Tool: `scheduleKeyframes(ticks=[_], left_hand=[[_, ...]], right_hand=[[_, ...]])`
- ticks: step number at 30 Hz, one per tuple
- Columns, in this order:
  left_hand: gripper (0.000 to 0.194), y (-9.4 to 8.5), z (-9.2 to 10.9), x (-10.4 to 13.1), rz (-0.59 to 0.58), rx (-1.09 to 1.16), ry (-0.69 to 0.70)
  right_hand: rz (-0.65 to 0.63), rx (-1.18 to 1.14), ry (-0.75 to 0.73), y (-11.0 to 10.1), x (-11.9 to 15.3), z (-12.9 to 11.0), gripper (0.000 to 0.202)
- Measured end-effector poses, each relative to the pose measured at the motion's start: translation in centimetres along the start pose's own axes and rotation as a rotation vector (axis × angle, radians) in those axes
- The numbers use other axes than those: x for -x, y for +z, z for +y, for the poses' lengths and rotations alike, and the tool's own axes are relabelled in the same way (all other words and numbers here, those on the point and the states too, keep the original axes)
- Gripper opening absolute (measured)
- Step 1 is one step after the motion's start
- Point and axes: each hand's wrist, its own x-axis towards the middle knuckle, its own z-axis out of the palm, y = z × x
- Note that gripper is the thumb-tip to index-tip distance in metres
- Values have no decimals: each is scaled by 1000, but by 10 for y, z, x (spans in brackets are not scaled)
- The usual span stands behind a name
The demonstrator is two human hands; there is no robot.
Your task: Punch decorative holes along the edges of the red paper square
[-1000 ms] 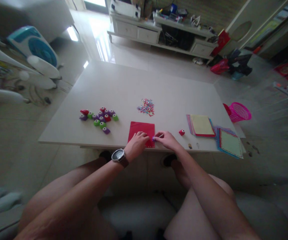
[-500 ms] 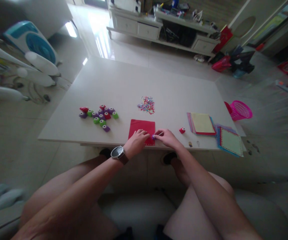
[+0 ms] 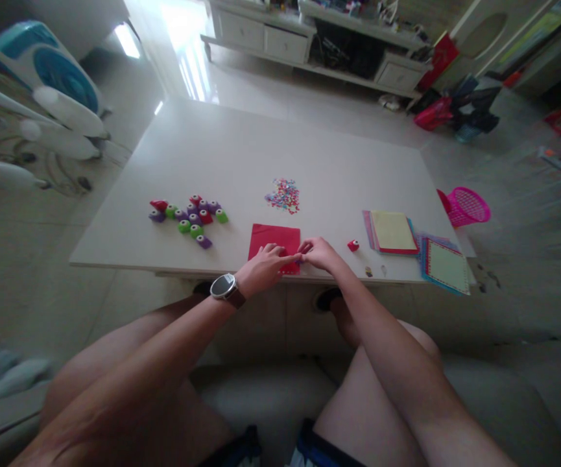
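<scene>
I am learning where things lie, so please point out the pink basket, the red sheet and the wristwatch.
Pink basket (image 3: 468, 206): head view, lattice side.
Red sheet (image 3: 274, 234): head view, upper part.
Wristwatch (image 3: 222, 286): head view, dial.

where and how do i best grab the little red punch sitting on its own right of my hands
Probably pinch the red punch by the two sides of its body, coming from above with fingers either side of the round pale spot on top. It is small and compact, and stands apart from the paper stack, which seems to leave room for the fingers.
</scene>
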Motion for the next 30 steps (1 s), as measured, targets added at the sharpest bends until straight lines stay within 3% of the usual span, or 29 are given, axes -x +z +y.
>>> scheduleKeyframes(ticks=[9, 14, 19, 23, 30], left_hand=[[71, -7, 7, -1, -8, 2, -40], [69, -8, 3, -1, 26, 29, 8], [72, -7, 3, 0, 22, 34, -2], [74, -6, 5, 0, 17, 30, -16], [66, -8, 5, 3, 22, 26, -32]], right_hand=[[-6, 20, 39, -1, 0, -11, 15], [4, -22, 18, -17, 9, -6, 11], [135, 144, 8, -34, 11, 4, 17], [128, 284, -53, -30, 13, 7, 28], [242, 462, -87, -35, 17, 16, 23]])
